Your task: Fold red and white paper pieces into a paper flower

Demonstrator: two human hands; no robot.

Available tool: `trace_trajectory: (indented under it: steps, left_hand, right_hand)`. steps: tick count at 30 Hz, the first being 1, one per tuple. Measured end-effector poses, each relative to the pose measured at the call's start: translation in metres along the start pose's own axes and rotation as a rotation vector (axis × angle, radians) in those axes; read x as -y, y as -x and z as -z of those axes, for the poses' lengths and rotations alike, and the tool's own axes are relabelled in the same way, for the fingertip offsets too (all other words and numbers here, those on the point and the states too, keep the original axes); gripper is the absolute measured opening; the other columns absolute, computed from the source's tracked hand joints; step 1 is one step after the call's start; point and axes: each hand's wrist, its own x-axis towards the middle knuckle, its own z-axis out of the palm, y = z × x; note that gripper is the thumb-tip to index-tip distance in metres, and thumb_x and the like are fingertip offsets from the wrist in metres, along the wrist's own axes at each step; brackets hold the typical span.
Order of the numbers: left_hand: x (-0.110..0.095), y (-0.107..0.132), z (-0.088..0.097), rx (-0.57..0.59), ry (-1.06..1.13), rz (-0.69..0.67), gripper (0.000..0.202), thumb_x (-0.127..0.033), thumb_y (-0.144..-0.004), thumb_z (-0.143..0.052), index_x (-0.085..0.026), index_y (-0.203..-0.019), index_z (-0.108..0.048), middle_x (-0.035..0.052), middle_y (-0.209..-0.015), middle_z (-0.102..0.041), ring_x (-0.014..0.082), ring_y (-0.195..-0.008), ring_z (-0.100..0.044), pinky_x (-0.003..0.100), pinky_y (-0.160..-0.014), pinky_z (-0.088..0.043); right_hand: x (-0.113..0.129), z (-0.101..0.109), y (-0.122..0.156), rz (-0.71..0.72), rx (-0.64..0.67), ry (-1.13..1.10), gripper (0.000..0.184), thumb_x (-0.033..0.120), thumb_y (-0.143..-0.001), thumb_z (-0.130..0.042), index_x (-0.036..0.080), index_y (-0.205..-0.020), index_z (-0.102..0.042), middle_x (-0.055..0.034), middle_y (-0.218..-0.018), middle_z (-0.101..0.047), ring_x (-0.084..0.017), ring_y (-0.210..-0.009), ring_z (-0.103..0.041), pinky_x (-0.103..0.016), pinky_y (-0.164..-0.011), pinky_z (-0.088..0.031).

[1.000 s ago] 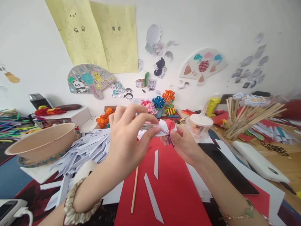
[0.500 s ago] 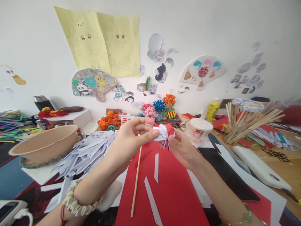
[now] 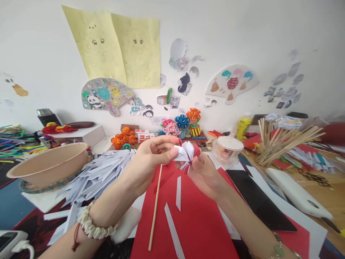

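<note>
Over the middle of the table, both hands grip a folded red-and-white paper piece [image 3: 186,152] with pleats gathered at its centre. My left hand [image 3: 155,154] pinches its white end between thumb and fingers. On the other side, my right hand [image 3: 203,171] closes round the red end, its fingertips partly hidden behind the paper. Beneath the hands lies a red sheet [image 3: 205,223]. On it rest a thin wooden stick [image 3: 155,212] and two white paper strips, one short [image 3: 178,194] and one longer [image 3: 174,230].
To the left, a heap of white paper strips [image 3: 97,176] lies beside a beige bowl [image 3: 48,163]. At right are a flat black rectangle [image 3: 261,199], a white device [image 3: 299,192], a lidded cup [image 3: 229,148] and a bundle of wooden sticks [image 3: 283,144]. Small flower pots [image 3: 195,131] stand by the wall.
The paper piece has turned in the fingers, and its pleats now fan toward the camera. My right hand has shifted slightly down and left; my left hand still pinches the white end.
</note>
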Motion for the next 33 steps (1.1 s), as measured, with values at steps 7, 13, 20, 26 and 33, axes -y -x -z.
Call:
trace_trajectory:
  steps: [7, 13, 20, 26, 33]
  left_hand:
    - [0.0, 0.001, -0.003, -0.007, -0.001, 0.014, 0.007, -0.018, -0.079, -0.079, -0.016, -0.085, -0.075, 0.0014, -0.069, -0.072, 0.0104, -0.06, -0.061, 0.022, -0.067, -0.047]
    - [0.0, 0.005, -0.008, -0.01, -0.029, 0.0, 0.005, -0.02, -0.083, -0.074, -0.015, -0.083, -0.075, 0.0, -0.07, -0.065, 0.0092, -0.064, -0.054, 0.02, -0.068, -0.044]
    - [-0.001, 0.007, -0.01, -0.106, -0.029, 0.106, 0.012, -0.021, -0.078, -0.076, -0.013, -0.086, -0.076, 0.0044, -0.077, -0.069, 0.0127, -0.07, -0.055, 0.023, -0.069, -0.042]
    - [-0.003, 0.004, -0.007, -0.084, -0.039, 0.166, 0.015, -0.018, -0.069, -0.08, -0.012, -0.084, -0.078, 0.0068, -0.082, -0.073, 0.0155, -0.077, -0.06, 0.025, -0.075, -0.043]
    - [0.002, 0.005, -0.008, -0.021, -0.005, 0.117, 0.015, -0.015, -0.072, -0.079, -0.015, -0.086, -0.077, 0.0033, -0.078, -0.07, 0.0131, -0.072, -0.06, 0.025, -0.071, -0.043]
  right_hand:
    - [-0.002, 0.0, -0.001, -0.025, 0.026, -0.018, 0.032, 0.051, -0.086, -0.072, 0.024, -0.103, -0.071, -0.0039, -0.093, -0.068, -0.02, -0.087, -0.061, -0.035, -0.085, -0.049]
    - [-0.003, -0.004, -0.001, -0.016, 0.032, -0.056, 0.033, 0.053, -0.086, -0.071, 0.025, -0.105, -0.071, -0.0039, -0.093, -0.068, -0.021, -0.089, -0.063, -0.034, -0.085, -0.051]
    - [-0.006, 0.003, 0.003, 0.002, 0.043, 0.026, 0.032, 0.052, -0.082, -0.075, 0.027, -0.102, -0.071, -0.0022, -0.092, -0.063, -0.02, -0.09, -0.059, -0.032, -0.084, -0.048]
    - [0.003, 0.015, 0.004, 0.023, 0.052, 0.229, 0.034, 0.048, -0.075, -0.083, 0.027, -0.098, -0.07, -0.0009, -0.087, -0.059, -0.017, -0.082, -0.053, -0.028, -0.074, -0.045]
    - [0.008, 0.018, 0.004, 0.043, 0.093, 0.323, 0.032, 0.048, -0.075, -0.084, 0.023, -0.089, -0.07, -0.0007, -0.079, -0.059, -0.015, -0.074, -0.051, -0.027, -0.066, -0.042]
